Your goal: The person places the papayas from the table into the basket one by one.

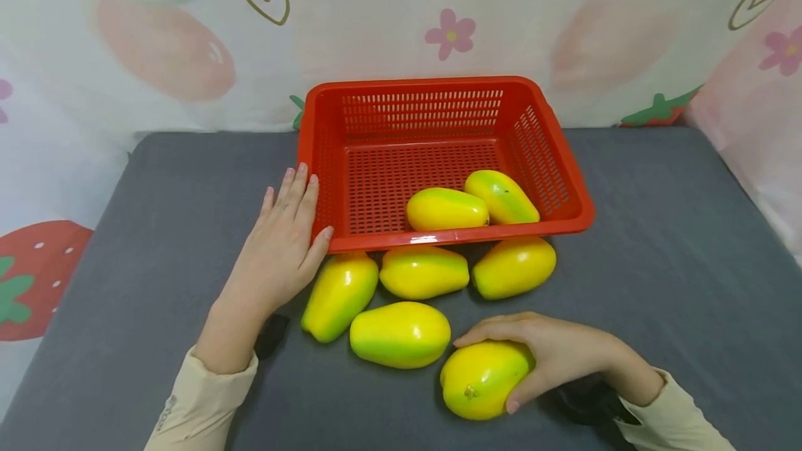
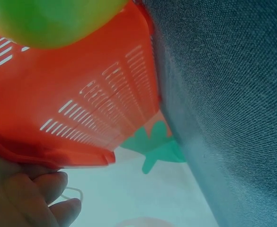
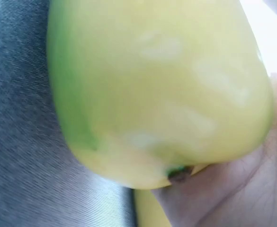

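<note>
My right hand [image 1: 557, 350] grips a yellow-green papaya [image 1: 482, 385] at the front of the table, thumb on the near side and fingers over the far side. In the right wrist view that papaya [image 3: 157, 94] lies against the palm. My left hand [image 1: 278, 242] rests with straight fingers along the left rim of a red plastic basket [image 1: 438, 236], its thumb at the front corner. Two papayas lie inside the basket at its front right, a left one [image 1: 446, 209] and a right one [image 1: 501, 197].
Several more papayas lie on the grey cloth [image 1: 658, 263] before the basket: one slanting [image 1: 341, 294] near my left hand, one crosswise [image 1: 425, 272], one at the right [image 1: 515, 267], and one nearer [image 1: 401, 335]. A printed curtain [image 1: 376, 19] hangs behind the basket.
</note>
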Demonstrator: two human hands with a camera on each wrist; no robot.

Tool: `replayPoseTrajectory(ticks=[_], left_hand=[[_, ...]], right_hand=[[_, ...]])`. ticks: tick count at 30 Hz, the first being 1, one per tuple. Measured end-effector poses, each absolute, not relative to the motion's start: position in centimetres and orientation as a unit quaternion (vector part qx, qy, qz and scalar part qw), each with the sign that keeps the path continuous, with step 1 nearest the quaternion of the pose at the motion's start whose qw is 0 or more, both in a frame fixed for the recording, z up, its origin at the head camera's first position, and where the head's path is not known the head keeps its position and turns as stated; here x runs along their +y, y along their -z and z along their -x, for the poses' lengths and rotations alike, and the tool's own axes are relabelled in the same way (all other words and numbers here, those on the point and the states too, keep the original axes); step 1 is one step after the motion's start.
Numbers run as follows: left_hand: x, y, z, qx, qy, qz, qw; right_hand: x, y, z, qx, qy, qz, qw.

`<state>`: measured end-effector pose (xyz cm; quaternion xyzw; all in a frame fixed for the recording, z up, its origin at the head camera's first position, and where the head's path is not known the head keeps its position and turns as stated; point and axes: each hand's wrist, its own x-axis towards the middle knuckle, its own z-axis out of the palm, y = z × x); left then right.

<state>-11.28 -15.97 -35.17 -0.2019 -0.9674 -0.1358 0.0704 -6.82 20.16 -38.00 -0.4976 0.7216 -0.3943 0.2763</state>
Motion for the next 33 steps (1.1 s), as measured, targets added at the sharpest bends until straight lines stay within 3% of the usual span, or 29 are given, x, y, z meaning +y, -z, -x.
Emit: replayPoseTrajectory(ticks=[26,33], left_hand=[[-15.9,35.1,11.2,-0.968,0.137,0.197,0.071],[-15.9,35.1,11.2,-0.97,0.131,0.194,0.069]], right_hand=[[19.8,32.5,8.5,0.783,0.401,0.441,0.177],[18.8,31.3,9.3,0.783,0.419,0.426,0.173]])
